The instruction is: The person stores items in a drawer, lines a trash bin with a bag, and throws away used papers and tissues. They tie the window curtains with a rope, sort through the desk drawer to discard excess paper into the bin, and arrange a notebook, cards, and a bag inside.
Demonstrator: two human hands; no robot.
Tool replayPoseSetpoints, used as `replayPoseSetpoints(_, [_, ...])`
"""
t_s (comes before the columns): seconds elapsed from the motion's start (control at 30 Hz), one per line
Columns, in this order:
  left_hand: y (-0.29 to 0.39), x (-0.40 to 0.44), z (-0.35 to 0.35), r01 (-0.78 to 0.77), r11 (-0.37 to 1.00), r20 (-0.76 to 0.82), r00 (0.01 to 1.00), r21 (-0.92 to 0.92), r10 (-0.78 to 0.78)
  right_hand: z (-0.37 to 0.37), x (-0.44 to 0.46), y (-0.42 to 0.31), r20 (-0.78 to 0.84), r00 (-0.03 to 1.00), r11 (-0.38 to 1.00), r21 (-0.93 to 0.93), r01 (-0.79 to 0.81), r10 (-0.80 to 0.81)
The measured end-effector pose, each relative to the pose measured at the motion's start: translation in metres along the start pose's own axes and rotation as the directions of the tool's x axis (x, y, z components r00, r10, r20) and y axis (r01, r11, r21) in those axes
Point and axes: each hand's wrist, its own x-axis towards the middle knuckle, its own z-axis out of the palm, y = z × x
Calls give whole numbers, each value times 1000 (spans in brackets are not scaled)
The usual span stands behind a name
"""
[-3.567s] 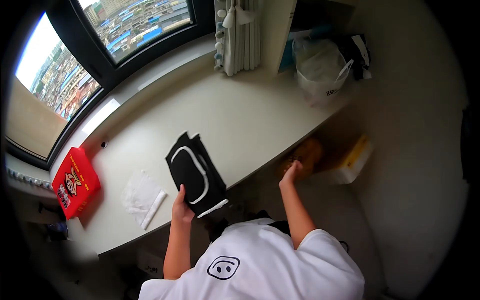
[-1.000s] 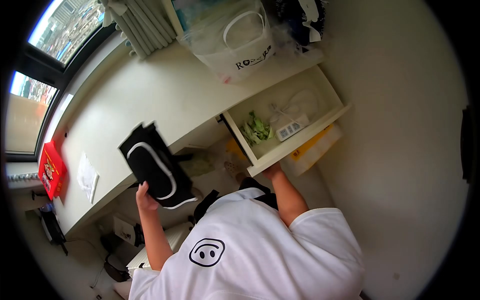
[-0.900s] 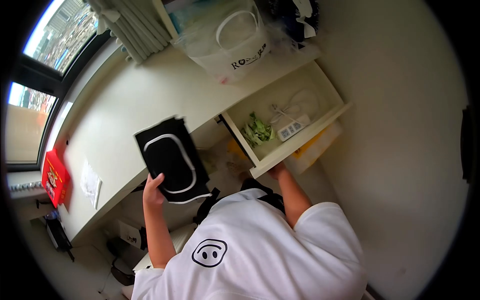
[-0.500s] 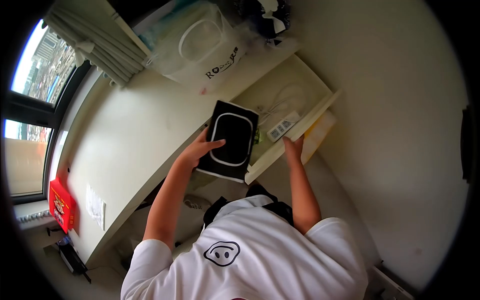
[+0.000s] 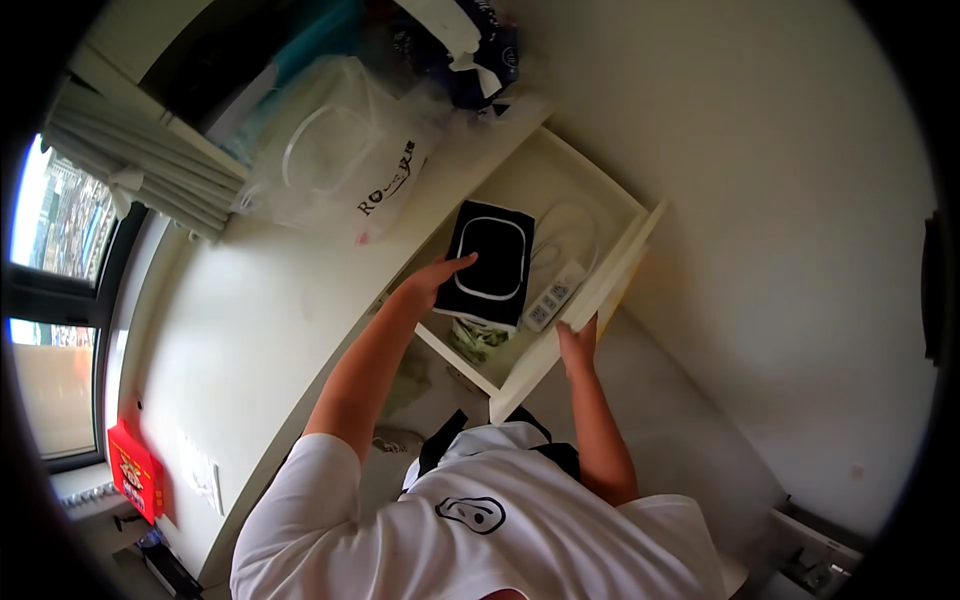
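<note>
My left hand [image 5: 430,283] grips the left edge of a flat black rectangular item [image 5: 490,255] with a white rounded outline. Its thumb lies on top and the other fingers are hidden beneath. The item is over the pulled-out white drawer [image 5: 505,165]; whether it touches the bottom I cannot tell. My right hand [image 5: 577,347] holds the top edge of the drawer front, with part of its fingers hidden. In the drawer, a white power strip [image 5: 555,298] lies to the right of the black item with its white cable [image 5: 565,210]. A crumpled green-and-white thing [image 5: 478,340] shows below the item.
A white desk [image 5: 250,300] stretches to the left of the drawer. On it sit a translucent bag with black lettering [image 5: 340,150] and, farther left, a red box [image 5: 137,470]. A dark blue bag [image 5: 470,60] stands at the back. A wall [image 5: 760,250] rises on the right.
My left hand has carried the black item from the drawer's near left edge to over its inside. The crumpled green-and-white thing shows more now. My right hand stays on the drawer front.
</note>
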Motion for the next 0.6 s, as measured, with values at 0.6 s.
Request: replayPoseSetpoints(0.6, [-20,84,-67,-61,550,-351,711,833,609,-19,-7,17,-12,995,995,1,-98,98])
